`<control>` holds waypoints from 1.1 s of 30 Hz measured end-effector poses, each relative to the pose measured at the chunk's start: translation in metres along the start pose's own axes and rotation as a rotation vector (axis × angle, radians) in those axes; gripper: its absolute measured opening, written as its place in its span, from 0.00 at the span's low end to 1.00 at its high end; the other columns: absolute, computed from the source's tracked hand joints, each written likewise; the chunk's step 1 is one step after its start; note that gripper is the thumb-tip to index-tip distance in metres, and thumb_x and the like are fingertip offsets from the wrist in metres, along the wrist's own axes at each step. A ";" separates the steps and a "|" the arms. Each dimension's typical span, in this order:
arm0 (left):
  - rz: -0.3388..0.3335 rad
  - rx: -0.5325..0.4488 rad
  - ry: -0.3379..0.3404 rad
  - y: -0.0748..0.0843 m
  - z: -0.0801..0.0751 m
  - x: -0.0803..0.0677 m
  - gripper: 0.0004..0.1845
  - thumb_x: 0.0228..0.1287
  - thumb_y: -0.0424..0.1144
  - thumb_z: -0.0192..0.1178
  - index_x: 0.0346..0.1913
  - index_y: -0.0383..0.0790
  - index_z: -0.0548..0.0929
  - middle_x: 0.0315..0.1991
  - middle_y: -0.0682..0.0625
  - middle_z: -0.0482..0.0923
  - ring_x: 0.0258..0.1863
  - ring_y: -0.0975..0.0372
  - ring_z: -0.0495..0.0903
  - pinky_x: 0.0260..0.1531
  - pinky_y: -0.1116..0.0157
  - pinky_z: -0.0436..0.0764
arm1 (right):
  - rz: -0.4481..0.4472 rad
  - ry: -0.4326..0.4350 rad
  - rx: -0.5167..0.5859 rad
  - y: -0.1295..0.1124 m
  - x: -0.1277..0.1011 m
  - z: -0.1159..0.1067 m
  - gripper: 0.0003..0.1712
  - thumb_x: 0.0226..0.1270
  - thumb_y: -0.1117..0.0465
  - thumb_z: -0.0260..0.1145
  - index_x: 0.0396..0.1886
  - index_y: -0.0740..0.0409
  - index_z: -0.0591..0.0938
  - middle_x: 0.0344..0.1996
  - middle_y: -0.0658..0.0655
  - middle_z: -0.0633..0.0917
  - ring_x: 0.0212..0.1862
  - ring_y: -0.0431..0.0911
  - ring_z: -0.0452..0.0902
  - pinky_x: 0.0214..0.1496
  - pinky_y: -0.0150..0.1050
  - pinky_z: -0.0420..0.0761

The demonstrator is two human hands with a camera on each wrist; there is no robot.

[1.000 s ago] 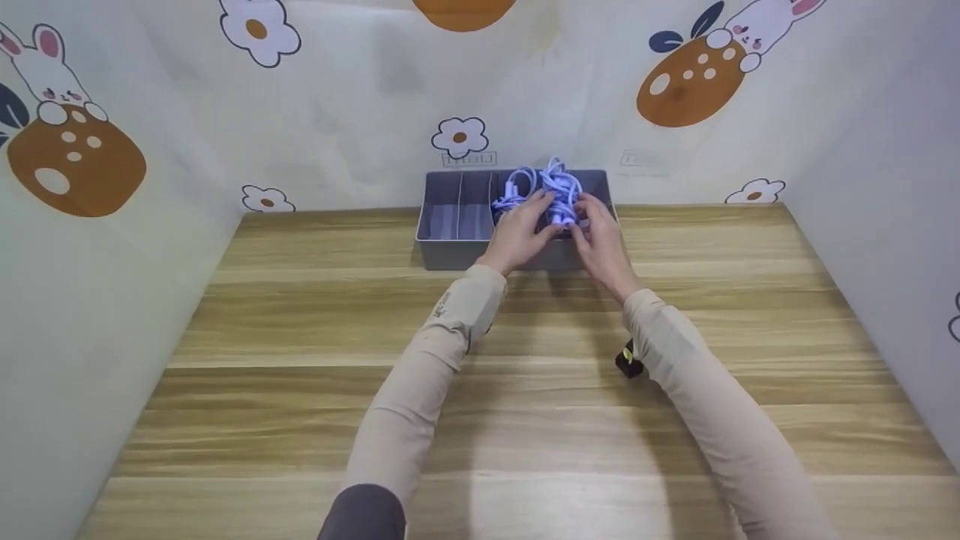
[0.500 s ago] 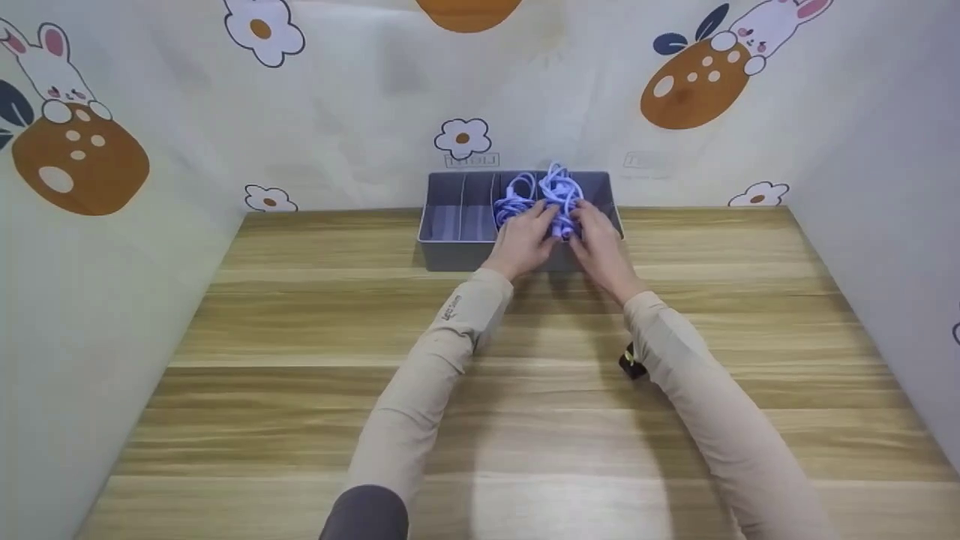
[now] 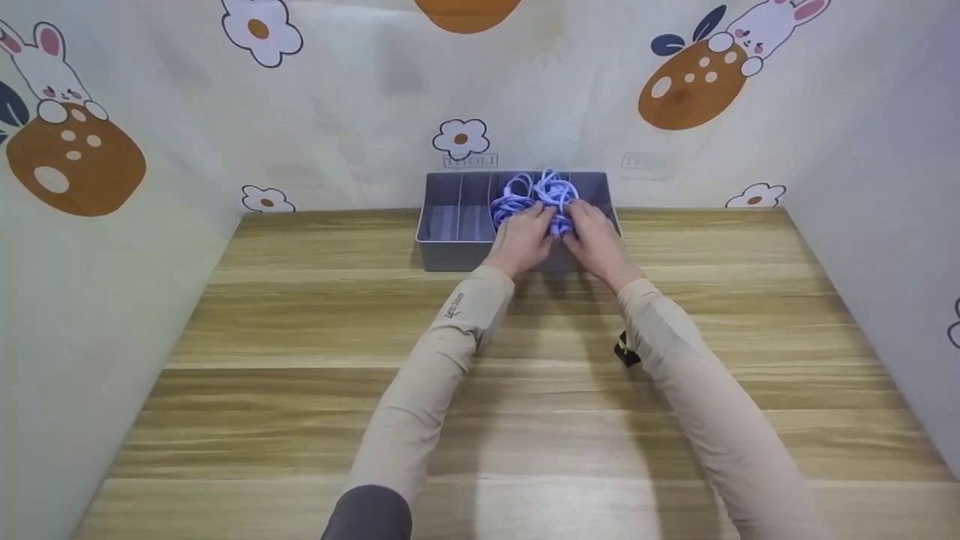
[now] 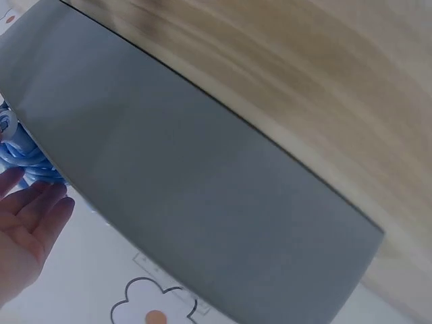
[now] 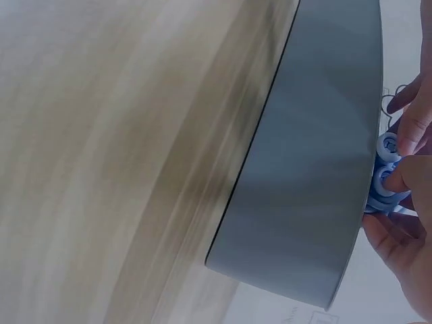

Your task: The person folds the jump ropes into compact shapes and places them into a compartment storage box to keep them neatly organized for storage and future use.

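both hands at upper centre of head frame, over grey divided organiser box [image 3: 457, 251] set against back wall on wooden table [image 3: 300, 375]. blue cable bundle [image 3: 534, 196] sits in box's right-hand section. left hand [image 3: 525, 238] rests on bundle, fingers fairly straight. right hand [image 3: 592, 241] pinches cable coils with curled fingertips [image 5: 398, 177]. left sections of box hold nothing visible.

I see the divided box [image 3: 450, 251] at upper centre of the frame on the table [image 3: 300, 375], against the back wall [image 3: 360, 112], cable bundle [image 3: 536, 196] in its right compartments, left hand [image 3: 521, 240] and right hand [image 3: 596, 240] side by side on it.
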State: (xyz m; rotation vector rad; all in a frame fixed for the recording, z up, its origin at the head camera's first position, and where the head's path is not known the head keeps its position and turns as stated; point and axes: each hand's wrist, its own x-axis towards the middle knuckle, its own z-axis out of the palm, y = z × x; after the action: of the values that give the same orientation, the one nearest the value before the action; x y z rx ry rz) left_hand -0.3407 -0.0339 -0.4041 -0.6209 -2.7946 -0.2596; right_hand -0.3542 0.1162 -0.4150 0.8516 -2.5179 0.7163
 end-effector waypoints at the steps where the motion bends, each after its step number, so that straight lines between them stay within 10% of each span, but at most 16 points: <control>1: -0.004 0.013 -0.009 0.000 0.000 0.000 0.25 0.63 0.45 0.54 0.60 0.37 0.70 0.58 0.40 0.70 0.51 0.50 0.75 0.47 0.58 0.76 | 0.009 -0.012 0.005 0.000 0.001 0.000 0.15 0.53 0.71 0.61 0.41 0.72 0.72 0.40 0.70 0.77 0.44 0.63 0.73 0.49 0.53 0.72; 14: -0.012 0.028 -0.020 0.003 0.003 -0.003 0.22 0.64 0.44 0.52 0.59 0.39 0.72 0.59 0.42 0.70 0.55 0.53 0.73 0.47 0.58 0.76 | 0.100 -0.015 -0.072 -0.009 -0.006 0.006 0.12 0.53 0.71 0.60 0.39 0.70 0.72 0.34 0.70 0.78 0.39 0.64 0.73 0.42 0.55 0.73; 21: -0.002 0.091 -0.001 0.004 0.014 -0.010 0.13 0.65 0.43 0.51 0.39 0.39 0.83 0.40 0.46 0.81 0.44 0.55 0.77 0.39 0.59 0.78 | 0.119 0.035 -0.129 -0.013 -0.012 0.015 0.05 0.54 0.72 0.56 0.23 0.70 0.76 0.23 0.68 0.80 0.32 0.63 0.73 0.36 0.53 0.73; 29: 0.015 0.014 0.336 0.001 0.011 -0.021 0.07 0.54 0.39 0.60 0.26 0.38 0.81 0.27 0.48 0.82 0.36 0.54 0.80 0.33 0.61 0.78 | 0.215 0.212 -0.002 -0.009 -0.017 0.009 0.05 0.51 0.71 0.60 0.26 0.70 0.80 0.28 0.65 0.81 0.35 0.60 0.74 0.39 0.50 0.72; 33: 0.014 -0.027 0.383 -0.006 0.008 -0.030 0.08 0.56 0.39 0.60 0.32 0.37 0.82 0.34 0.46 0.83 0.43 0.54 0.79 0.41 0.62 0.78 | 0.280 0.228 0.035 -0.003 -0.022 0.003 0.10 0.52 0.70 0.61 0.34 0.72 0.80 0.36 0.67 0.80 0.42 0.60 0.73 0.47 0.50 0.72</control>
State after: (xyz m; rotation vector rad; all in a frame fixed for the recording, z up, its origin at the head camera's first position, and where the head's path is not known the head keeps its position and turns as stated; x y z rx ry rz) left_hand -0.3188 -0.0486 -0.4213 -0.5326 -2.4221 -0.3711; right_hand -0.3366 0.1218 -0.4273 0.4026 -2.4458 0.8925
